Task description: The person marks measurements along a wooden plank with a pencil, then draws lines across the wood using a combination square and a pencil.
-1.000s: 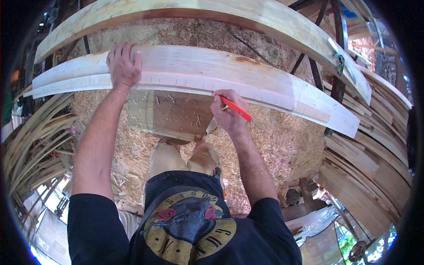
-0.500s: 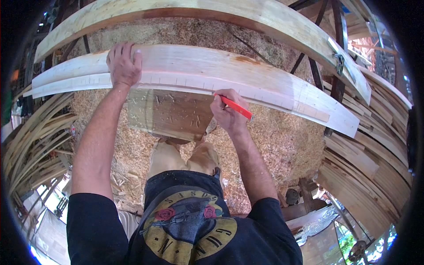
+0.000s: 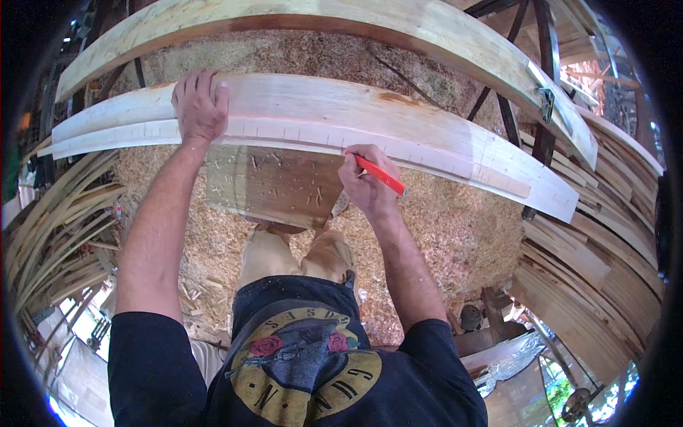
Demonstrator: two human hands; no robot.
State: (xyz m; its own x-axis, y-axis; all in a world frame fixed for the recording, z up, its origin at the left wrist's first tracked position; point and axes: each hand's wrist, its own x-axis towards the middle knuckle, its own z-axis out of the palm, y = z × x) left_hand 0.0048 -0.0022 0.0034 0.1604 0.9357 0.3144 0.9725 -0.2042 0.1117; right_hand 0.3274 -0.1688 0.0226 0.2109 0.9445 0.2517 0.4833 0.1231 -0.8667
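Observation:
My left hand (image 3: 201,107) lies with its fingers apart on the upper face of a long pale plank (image 3: 299,96), left of its middle. Along the plank's near edge runs a thin white strip (image 3: 274,131) with several short tick marks. My right hand (image 3: 370,181) is closed round a flat red pencil (image 3: 381,175), its tip at the near edge of the strip, right of the plank's middle. The pencil's other end points down and to the right.
Beyond the plank lies a thick wooden beam (image 3: 320,16) with a metal clamp (image 3: 546,104) at its right. A brown board (image 3: 284,181) with shavings sits below the plank. Wood shavings (image 3: 455,235) cover the floor. Stacked boards (image 3: 576,299) stand at the right, thin strips (image 3: 57,235) at the left.

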